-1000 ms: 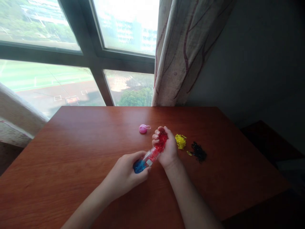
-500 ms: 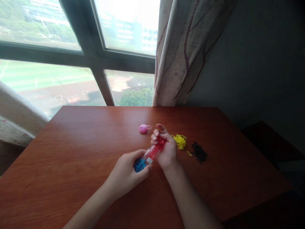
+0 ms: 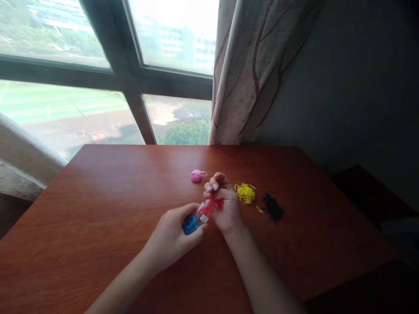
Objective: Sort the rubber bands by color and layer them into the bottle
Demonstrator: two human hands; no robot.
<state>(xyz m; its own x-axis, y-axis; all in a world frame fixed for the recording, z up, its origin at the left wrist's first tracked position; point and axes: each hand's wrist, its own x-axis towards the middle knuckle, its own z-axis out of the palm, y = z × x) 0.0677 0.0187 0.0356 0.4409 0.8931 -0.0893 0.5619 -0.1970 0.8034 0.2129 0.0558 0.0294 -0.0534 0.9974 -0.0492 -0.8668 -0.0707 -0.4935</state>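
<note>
My left hand (image 3: 175, 229) is closed round a small clear bottle (image 3: 202, 210) with a white label patch. Blue rubber bands (image 3: 190, 224) fill its lower end, and red ones lie above them towards the mouth. The bottle is tilted, its mouth pointing up and right at my right hand (image 3: 229, 209). Red rubber bands (image 3: 218, 203) sit in the right palm, under curled fingers, right at the bottle's mouth. A pink round cap with a loop (image 3: 197, 175) rests on the table beyond the hands.
On the brown wooden table (image 3: 114, 196), a pile of yellow rubber bands (image 3: 245, 193) lies right of my hands. Farther right is a pile of black rubber bands (image 3: 273, 208), with a single yellow band (image 3: 259, 209) beside it. A window and a curtain (image 3: 242, 87) stand behind the table.
The fingers of my right hand have curled in and shifted slightly left and down. Fewer red bands show in the palm. My left hand keeps its hold on the bottle.
</note>
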